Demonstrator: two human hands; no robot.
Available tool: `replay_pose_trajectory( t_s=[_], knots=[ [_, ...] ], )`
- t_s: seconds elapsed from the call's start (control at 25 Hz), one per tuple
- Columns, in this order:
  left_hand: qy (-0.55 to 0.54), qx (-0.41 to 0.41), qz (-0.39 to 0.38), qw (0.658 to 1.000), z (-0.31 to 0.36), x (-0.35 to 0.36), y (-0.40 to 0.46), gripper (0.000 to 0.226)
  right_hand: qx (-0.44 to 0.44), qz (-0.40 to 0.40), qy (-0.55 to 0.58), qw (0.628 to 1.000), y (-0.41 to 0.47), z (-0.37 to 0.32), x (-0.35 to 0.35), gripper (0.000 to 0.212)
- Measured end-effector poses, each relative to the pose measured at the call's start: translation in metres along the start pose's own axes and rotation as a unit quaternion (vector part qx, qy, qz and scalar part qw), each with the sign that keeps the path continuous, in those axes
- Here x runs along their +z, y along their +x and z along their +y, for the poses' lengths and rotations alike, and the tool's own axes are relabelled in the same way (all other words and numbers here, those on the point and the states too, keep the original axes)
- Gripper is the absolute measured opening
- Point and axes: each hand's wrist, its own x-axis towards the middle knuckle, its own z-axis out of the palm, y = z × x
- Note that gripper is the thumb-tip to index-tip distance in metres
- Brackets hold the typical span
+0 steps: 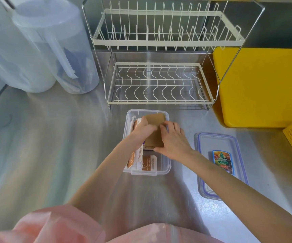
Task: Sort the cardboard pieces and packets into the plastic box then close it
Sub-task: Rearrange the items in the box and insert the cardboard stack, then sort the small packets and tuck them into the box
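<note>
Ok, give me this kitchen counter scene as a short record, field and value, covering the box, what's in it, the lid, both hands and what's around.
box: clear plastic box, open, on the steel counter
contents: packets along its left and near side, cardboard pieces on top
left hand: holds the cardboard from the left
right hand: grips the cardboard from the right
lid: off, lying flat to the right of the box, with a fruit label
behind: wire dish rack
far left: clear jug
far right: yellow tray
</note>
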Motion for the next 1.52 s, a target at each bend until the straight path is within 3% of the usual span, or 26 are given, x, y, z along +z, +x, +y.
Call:
replay_pose_trajectory(
  t_s=[0.16, 0.24, 0.32, 0.48, 0.68, 0.92, 1.04, 1.2, 1.4, 1.52],
  knots=[
    [0.001, 0.026, -0.016, 1.0, 0.011, -0.013, -0.007, 0.049, 0.001, 0.017, 0.037, 0.999, -0.006, 0.001, -0.006, 0.069],
    [0.094, 0.07, 0.022, 0.993, 0.011, -0.025, -0.015, 0.049, -0.016, 0.087, 0.094, 0.992, -0.013, 0.0, -0.012, 0.05],
    [0.234, 0.117, 0.084, 0.962, 0.001, -0.039, -0.027, 0.041, -0.036, 0.111, 0.137, 0.984, -0.023, -0.003, -0.019, 0.029],
    [0.435, 0.116, 0.106, 0.887, -0.032, -0.05, -0.054, 0.035, -0.065, -0.059, 0.081, 0.993, -0.036, -0.022, -0.02, 0.024],
    [0.547, 0.129, 0.098, 0.821, -0.057, -0.04, -0.064, 0.056, -0.058, -0.223, -0.019, 0.973, -0.032, -0.05, -0.008, 0.019],
    [0.596, 0.109, 0.116, 0.787, -0.06, -0.031, -0.059, 0.037, 0.011, -0.302, -0.009, 0.953, -0.012, -0.058, 0.002, 0.027],
    [0.585, 0.106, 0.158, 0.788, -0.061, -0.023, -0.059, 0.024, 0.024, -0.243, -0.005, 0.97, -0.014, -0.059, 0.002, 0.026],
    [0.53, 0.126, 0.215, 0.81, -0.063, -0.024, -0.058, 0.023, 0.052, -0.214, -0.032, 0.975, -0.012, -0.061, 0.006, 0.026],
    [0.435, 0.152, 0.292, 0.838, -0.057, -0.031, -0.067, 0.023, 0.024, -0.156, -0.046, 0.986, -0.011, -0.059, 0.01, 0.025],
    [0.246, 0.143, 0.305, 0.909, -0.048, -0.034, -0.074, 0.014, 0.011, -0.11, -0.037, 0.993, -0.016, -0.056, 0.006, 0.022]
  ],
)
